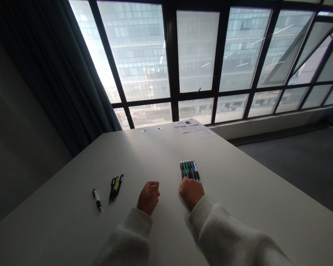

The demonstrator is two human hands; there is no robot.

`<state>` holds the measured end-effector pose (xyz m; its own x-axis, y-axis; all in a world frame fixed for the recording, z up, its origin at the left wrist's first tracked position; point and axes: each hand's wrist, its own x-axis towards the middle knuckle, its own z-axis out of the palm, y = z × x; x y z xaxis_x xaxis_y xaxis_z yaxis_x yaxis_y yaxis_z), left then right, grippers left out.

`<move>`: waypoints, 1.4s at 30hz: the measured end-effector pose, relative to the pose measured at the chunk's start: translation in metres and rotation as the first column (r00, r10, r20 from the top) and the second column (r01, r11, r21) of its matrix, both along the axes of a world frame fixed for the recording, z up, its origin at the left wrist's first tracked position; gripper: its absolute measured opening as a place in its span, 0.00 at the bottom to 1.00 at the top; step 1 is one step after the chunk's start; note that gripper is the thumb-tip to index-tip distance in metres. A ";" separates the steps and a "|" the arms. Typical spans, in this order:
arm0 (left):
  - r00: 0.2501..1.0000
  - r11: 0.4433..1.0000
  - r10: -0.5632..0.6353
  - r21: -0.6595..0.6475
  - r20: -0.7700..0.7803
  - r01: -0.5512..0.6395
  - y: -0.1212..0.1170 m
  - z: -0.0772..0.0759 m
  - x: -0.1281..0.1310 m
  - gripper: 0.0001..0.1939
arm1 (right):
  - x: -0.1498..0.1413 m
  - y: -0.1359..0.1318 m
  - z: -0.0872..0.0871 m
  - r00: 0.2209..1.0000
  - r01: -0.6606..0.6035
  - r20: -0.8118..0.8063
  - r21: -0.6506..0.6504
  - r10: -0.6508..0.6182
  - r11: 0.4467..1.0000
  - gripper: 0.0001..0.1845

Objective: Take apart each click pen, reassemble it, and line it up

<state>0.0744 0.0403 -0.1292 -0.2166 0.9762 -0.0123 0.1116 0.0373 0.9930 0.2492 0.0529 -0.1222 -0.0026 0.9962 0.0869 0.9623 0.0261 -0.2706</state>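
Several pens lie side by side in a tight row on the white table, black, green, blue and white among them. My right hand is closed at the near end of this row, its fingers against the pens and covering some of their lower ends. To its left, my left hand hovers over or rests on the table, fingers curled and thumb pressed to them; no object sticks out of it. Further left are a loose bunch of black pens with a yellow pen, and a single white-and-black pen apart from them.
The white table narrows toward the windows. Printed sheets of paper lie at its far right corner, and two round inserts sit near the far edge. A dark curtain hangs at the left; grey floor lies to the right.
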 end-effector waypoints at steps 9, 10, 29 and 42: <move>0.999 0.999 -0.036 -0.021 -0.010 0.036 0.005 -0.008 -0.005 0.24 | 0.001 0.002 -0.001 1.000 0.010 0.006 0.010 -0.010 1.000 0.13; 0.999 0.999 -0.039 -0.022 -0.006 0.039 0.006 -0.008 -0.006 0.24 | 0.001 0.002 -0.002 1.000 0.012 0.007 0.009 -0.012 1.000 0.13; 0.999 0.999 -0.050 -0.012 -0.005 0.050 0.007 -0.013 -0.007 0.23 | 0.002 0.003 -0.004 1.000 0.008 -0.001 -0.001 -0.008 1.000 0.12; 0.998 0.998 -0.055 -0.021 -0.020 0.055 0.006 -0.010 -0.006 0.22 | 0.001 0.003 -0.006 1.000 0.001 0.010 0.022 -0.002 1.000 0.12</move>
<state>0.0680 0.0465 -0.1397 -0.1632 0.9862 -0.0289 0.1340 0.0512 0.9897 0.2505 0.0560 -0.1284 -0.0022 0.9940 0.1092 0.9651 0.0307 -0.2601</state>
